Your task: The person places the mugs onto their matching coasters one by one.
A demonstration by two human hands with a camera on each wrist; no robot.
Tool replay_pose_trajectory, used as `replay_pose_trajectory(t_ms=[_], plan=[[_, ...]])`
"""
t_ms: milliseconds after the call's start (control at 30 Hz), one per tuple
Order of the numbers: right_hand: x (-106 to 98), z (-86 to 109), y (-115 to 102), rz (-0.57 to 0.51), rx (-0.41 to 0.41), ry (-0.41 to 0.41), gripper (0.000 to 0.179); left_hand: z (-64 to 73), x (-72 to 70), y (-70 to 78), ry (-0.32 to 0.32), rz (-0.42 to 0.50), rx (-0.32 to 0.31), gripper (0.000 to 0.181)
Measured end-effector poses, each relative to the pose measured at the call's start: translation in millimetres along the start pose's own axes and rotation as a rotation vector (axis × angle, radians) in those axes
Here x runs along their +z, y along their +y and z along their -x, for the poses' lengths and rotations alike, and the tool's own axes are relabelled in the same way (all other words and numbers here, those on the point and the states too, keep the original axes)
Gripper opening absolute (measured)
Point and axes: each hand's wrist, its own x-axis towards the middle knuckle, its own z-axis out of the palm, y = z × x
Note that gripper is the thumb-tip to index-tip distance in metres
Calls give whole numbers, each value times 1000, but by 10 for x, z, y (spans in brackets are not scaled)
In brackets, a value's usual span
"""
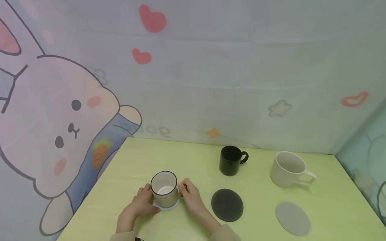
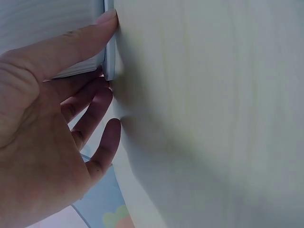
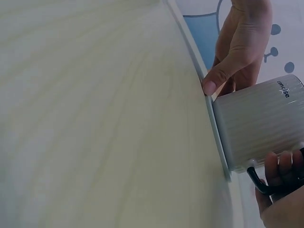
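A white ribbed mug point(image 1: 164, 192) with a black rim stands upright on a thin white coaster point(image 1: 169, 208) at the table's left-centre. My left hand point(image 1: 141, 202) is at the coaster's left side, thumb on its near edge and other fingers round the far side, holding it by the edge. In the left wrist view the thumb presses the rim of the coaster point(image 2: 109, 47), close by the mug's base. My right hand point(image 1: 191, 199) grips the mug's black handle point(image 3: 260, 183), fingers curled through it. Dark lettering shows on the mug's wall in the right wrist view.
Right of my hands lies a round black coaster point(image 1: 227, 205), with a black mug point(image 1: 230, 162) behind it. Farther right are a round grey coaster point(image 1: 293, 218) and a wide cream mug point(image 1: 283, 174). A printed cloth backdrop point(image 1: 211, 73) hangs behind the table's back edge.
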Motion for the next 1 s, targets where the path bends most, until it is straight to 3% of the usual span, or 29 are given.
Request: replay_pose_trajectory(t_ms=[200,467,700,867,1000], plan=[[7,-36,76,98,7,-10,19,21,-27,0,11,-21,5,83],[-51,-25,88,89,2,-39,22,9,4,-7,25,-48,14,79],[-102,10,76,125,-7,-41,22,34,27,1,45,-123,-1,78],[-164,56,22,136,-41,-33,21,98,46,19,60,-180,-31,74],[-235,100,-2,156,-89,-87,26,156,67,40,65,-203,-50,74]])
